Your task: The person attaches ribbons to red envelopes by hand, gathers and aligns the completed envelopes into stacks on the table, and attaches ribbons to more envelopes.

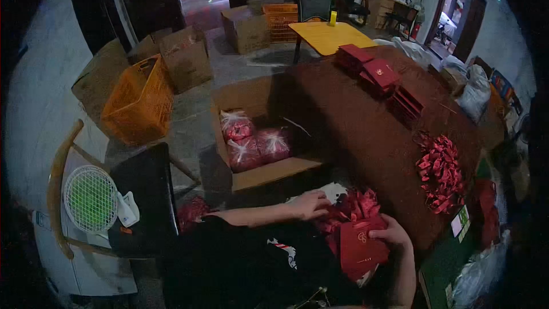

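My right hand [391, 233] is wrapped round the right edge of a red gift box [360, 247] with a gold emblem, held tilted near my lap. Its thumb lies on the front face. My left hand [312, 204] is at the left of a bunch of shiny red ribbons [359, 206], just above the box. Its fingers are curled together, and whatever they pinch is too small to make out. A white patterned piece [331, 191] shows behind the left fingers.
A brown-covered table [343, 114] carries stacked red boxes [380, 74] and a ribbon heap [441, 174]. An open carton [274, 178] holds several plastic-wrapped red bundles [245, 152]. On the left are a chair [143, 194], a racket-shaped swatter [90, 199] and an orange crate [137, 103].
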Demonstrator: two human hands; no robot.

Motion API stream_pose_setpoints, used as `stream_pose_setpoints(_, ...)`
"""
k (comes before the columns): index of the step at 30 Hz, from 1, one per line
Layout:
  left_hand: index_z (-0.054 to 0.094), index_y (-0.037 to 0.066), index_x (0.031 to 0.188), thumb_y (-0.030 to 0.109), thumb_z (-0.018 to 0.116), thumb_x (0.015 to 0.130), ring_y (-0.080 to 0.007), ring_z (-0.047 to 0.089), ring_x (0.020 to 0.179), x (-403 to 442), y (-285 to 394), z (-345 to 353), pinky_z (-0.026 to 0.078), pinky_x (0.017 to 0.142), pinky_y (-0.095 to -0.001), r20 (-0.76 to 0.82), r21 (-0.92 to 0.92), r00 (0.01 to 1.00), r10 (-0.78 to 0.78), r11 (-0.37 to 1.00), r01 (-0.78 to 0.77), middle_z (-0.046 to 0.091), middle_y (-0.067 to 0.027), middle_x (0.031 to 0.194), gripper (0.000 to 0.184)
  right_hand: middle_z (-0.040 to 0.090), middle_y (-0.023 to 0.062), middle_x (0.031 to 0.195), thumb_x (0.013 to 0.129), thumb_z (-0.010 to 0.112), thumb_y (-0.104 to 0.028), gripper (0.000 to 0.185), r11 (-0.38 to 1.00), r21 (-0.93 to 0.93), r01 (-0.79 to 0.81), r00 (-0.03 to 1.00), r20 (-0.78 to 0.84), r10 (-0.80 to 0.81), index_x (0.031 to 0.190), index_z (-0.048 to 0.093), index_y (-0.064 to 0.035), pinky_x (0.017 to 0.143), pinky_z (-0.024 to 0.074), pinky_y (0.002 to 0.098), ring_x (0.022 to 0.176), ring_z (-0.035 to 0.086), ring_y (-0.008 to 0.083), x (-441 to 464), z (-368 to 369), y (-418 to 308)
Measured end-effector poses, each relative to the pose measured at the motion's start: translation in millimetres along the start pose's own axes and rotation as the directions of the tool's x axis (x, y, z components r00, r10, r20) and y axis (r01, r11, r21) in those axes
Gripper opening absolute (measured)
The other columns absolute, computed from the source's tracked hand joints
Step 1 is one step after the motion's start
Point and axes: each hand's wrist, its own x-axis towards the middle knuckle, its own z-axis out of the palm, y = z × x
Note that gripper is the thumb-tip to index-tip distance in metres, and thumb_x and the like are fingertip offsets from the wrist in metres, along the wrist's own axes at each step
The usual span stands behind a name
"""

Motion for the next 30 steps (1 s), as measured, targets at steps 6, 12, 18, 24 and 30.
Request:
stream_pose_setpoints(6, 0.062, 0.003, 0.123, 0.029, 0.066, 0.094, -0.0301, 0.056, 0.116, 8, 11, -30, 0.048, 0.096, -0.0401, -0.264, -0.293, 0.950, -0.165, 0.952, 0.084, 0.056, -0.0162, 0.124, 0.040, 0.069, 0.0097, 0.113, 0.074, 0.085, -0.009, 0.059, 0.975, 0.056, 0.217, 0.926, -0.328, -0.187, 0.126, 0.058, -0.0021, 0.089, 0.0549, 0.0399, 0.098, 0.068, 0.0217, -39, -11, 6)
stream_pose_setpoints(12, 0.048, 0.004, 0.141, 0.021, 0.076, 0.085, -0.0245, 0.057, 0.119, 46, 42, -56, 0.049, 0.100, -0.0377, -0.179, -0.735, 0.966, -0.186, 0.678, -0.006, 0.053, -0.0130, 0.133, 0.064, 0.061, 0.0135, 0.127, 0.089, 0.074, -0.021, 0.052, 0.666, 0.359, 0.654, 0.582, -0.802, -0.139, 0.132, 0.053, -0.0017, 0.091, 0.0544, 0.0429, 0.110, 0.064, 0.0259, -29, 9, -46)
stream_pose_setpoints(18, 0.001, 0.006, 0.158, 0.044, 0.093, 0.060, -0.0318, 0.030, 0.145, 111, 83, -45, 0.033, 0.115, -0.0433, -0.064, -0.699, 0.997, -0.042, 0.715, -0.015, 0.025, -0.0195, 0.156, 0.139, 0.049, 0.0115, 0.143, 0.093, 0.071, -0.031, 0.067, 0.300, 0.398, 0.867, 0.449, -0.885, -0.124, 0.146, 0.040, -0.0066, 0.109, 0.0420, 0.0462, 0.130, 0.049, 0.0278, 41, 31, -51)
stream_pose_setpoints(24, 0.046, 0.007, 0.140, 0.019, 0.079, 0.085, -0.0262, 0.053, 0.122, 152, 92, -40, 0.043, 0.108, -0.0403, -0.241, -0.931, 0.940, -0.242, 0.332, -0.153, 0.055, -0.0094, 0.133, 0.065, 0.042, 0.0079, 0.148, 0.095, 0.067, -0.031, 0.066, 0.269, 0.360, 0.893, 0.449, -0.725, -0.521, 0.149, 0.035, -0.0098, 0.114, 0.0353, 0.0425, 0.136, 0.042, 0.0265, 73, 35, -22)
stream_pose_setpoints(30, 0.053, 0.005, 0.132, 0.009, 0.069, 0.090, -0.0276, 0.058, 0.116, 164, 91, -55, 0.049, 0.099, -0.0438, -0.307, -0.929, 0.946, -0.102, 0.250, -0.274, 0.058, -0.0124, 0.127, 0.046, 0.050, 0.0061, 0.142, 0.092, 0.066, -0.027, 0.059, 0.319, 0.536, 0.782, 0.622, -0.636, -0.456, 0.145, 0.043, -0.0097, 0.102, 0.0475, 0.0404, 0.126, 0.052, 0.0228, 121, -17, 56)
